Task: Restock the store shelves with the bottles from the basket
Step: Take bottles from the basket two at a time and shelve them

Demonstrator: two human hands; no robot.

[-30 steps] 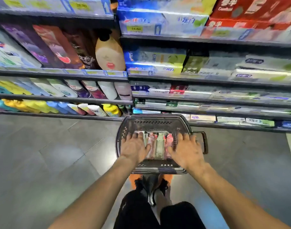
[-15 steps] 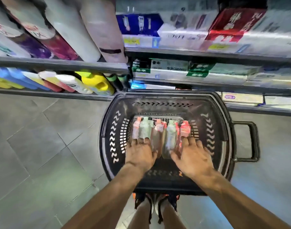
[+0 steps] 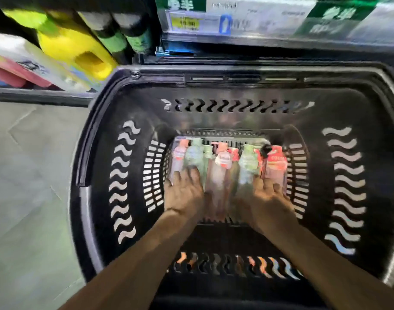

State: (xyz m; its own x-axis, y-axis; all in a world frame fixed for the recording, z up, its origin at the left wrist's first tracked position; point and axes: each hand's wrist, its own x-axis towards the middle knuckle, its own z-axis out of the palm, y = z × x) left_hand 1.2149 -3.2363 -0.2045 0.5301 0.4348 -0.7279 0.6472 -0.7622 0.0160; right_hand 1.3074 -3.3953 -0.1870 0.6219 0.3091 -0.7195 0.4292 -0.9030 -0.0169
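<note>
Bottles lie side by side on floor of black basket, caps twd shelves. My L hand & R hand rest flat on them, apart, fingers spread, not clamped.

This is looking like a shop. Long shelves are running along the top, one above the other, and they are holding many of the same things side by side: yellow jugs, dark bottles with green labels and flat boxes with green and white print. A little yellow price tag is sticking to a shelf edge. A black plastic shopping basket with wavy holes is sitting on the grey tiled floor in front of the shelves.
</note>
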